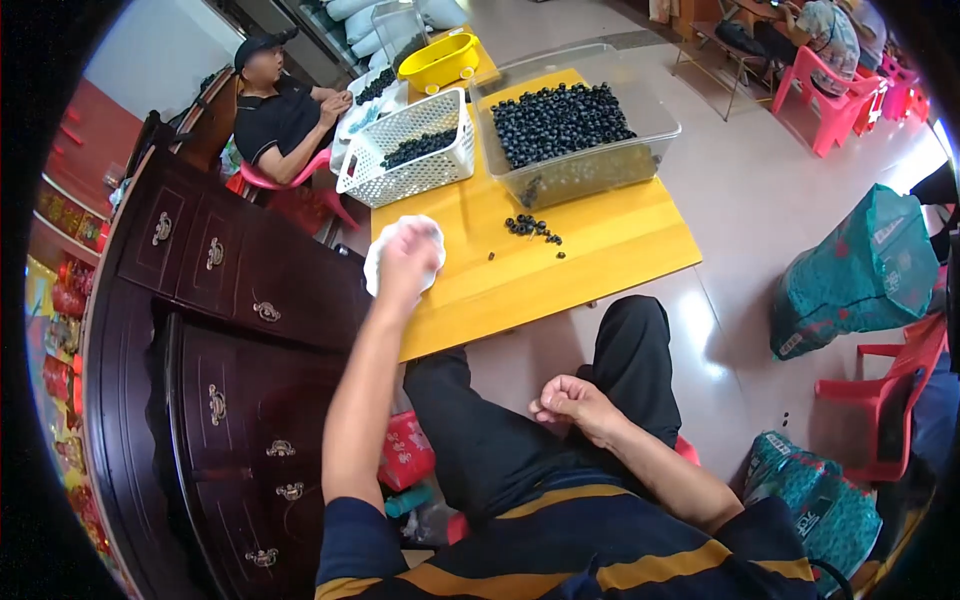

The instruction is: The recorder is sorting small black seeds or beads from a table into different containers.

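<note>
White cloth [400,250] lies bunched on the near left corner of the yellow table [600,250], and the person's left hand [408,262] presses down on it, fingers closed over the fabric with the arm stretched out straight. The right hand [572,402] rests well apart from the left, curled into a loose fist above the lap, by the right knee in black trousers; it holds nothing that can be seen. A small cluster of dark berries [530,228] sits loose on the tabletop, to the right of the cloth, with a few strays nearby. Behind them stands a clear tub [650,120] filled with more berries. Just left of it is a white basket [410,150] holding a thin layer of berries, and a yellow bowl [440,60] stands further back. Another person [280,115] in a dark shirt and cap sits at the far left end of the table. A dark wooden cabinet [230,300] runs along the left side.
</note>
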The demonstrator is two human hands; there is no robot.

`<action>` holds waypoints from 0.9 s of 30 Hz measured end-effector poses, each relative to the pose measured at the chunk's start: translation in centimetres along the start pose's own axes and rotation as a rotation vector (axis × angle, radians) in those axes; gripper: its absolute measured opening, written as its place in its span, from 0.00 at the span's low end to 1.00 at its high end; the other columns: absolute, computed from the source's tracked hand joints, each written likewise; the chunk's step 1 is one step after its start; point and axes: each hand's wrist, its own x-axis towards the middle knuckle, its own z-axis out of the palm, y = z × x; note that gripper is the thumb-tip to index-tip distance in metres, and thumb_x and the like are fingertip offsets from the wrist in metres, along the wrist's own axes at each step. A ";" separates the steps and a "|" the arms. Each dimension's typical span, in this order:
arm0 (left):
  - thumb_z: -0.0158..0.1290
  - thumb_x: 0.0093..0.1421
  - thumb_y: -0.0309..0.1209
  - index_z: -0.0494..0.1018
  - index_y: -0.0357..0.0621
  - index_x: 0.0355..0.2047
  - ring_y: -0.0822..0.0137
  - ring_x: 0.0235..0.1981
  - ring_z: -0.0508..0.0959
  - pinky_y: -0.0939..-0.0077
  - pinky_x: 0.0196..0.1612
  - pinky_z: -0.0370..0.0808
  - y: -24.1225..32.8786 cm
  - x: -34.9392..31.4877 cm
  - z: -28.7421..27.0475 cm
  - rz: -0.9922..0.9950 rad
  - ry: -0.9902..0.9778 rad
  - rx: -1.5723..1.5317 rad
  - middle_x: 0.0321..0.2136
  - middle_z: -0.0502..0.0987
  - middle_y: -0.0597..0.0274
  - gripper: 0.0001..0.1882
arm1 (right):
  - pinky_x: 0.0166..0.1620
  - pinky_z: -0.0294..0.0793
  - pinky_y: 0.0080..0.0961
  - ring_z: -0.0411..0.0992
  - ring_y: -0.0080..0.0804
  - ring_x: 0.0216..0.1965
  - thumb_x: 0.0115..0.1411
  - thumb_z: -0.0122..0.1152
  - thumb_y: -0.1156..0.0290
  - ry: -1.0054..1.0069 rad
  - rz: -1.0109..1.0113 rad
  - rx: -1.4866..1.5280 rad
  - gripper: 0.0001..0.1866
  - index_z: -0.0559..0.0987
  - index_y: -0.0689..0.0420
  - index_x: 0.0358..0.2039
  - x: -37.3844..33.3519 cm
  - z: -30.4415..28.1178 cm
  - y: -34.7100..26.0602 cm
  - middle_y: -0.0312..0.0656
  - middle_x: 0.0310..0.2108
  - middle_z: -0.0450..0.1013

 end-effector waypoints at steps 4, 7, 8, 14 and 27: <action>0.55 0.60 0.26 0.63 0.31 0.59 0.78 0.30 0.74 0.85 0.33 0.72 4.8 6.1 -0.5 0.107 0.149 -0.046 0.35 0.77 0.64 0.28 | 0.43 0.75 0.17 0.76 0.20 0.36 0.65 0.60 0.67 0.002 -0.025 -0.021 0.06 0.75 0.55 0.36 0.1 -0.4 -0.5 0.39 0.38 0.78; 0.57 0.60 0.29 0.73 0.37 0.51 0.77 0.28 0.75 0.82 0.30 0.72 3.1 5.7 1.5 0.072 0.008 0.110 0.32 0.78 0.66 0.19 | 0.43 0.74 0.17 0.74 0.21 0.35 0.65 0.59 0.68 0.039 -0.050 -0.012 0.06 0.76 0.56 0.35 -0.2 0.0 -1.4 0.39 0.37 0.78; 0.57 0.59 0.28 0.76 0.38 0.45 0.77 0.27 0.75 0.81 0.30 0.73 1.6 5.1 2.4 0.062 -0.040 0.183 0.30 0.79 0.66 0.14 | 0.43 0.74 0.18 0.73 0.21 0.33 0.65 0.58 0.70 0.060 -0.056 -0.007 0.05 0.76 0.58 0.34 -0.2 0.2 -1.6 0.40 0.35 0.78; 0.58 0.54 0.28 0.80 0.44 0.37 0.56 0.31 0.80 0.66 0.38 0.77 -3.5 2.8 8.2 0.297 -0.106 0.764 0.33 0.80 0.55 0.09 | 0.43 0.74 0.18 0.73 0.21 0.34 0.65 0.58 0.70 0.053 -0.055 0.019 0.05 0.76 0.57 0.35 -0.1 -0.3 -1.2 0.40 0.36 0.78; 0.58 0.53 0.30 0.79 0.44 0.33 0.50 0.39 0.77 0.56 0.42 0.75 -6.2 4.5 9.5 0.535 -0.112 1.107 0.33 0.79 0.55 0.07 | 0.43 0.73 0.17 0.73 0.20 0.34 0.65 0.58 0.71 0.061 -0.062 0.009 0.05 0.75 0.58 0.36 -0.2 -0.1 -2.1 0.40 0.37 0.78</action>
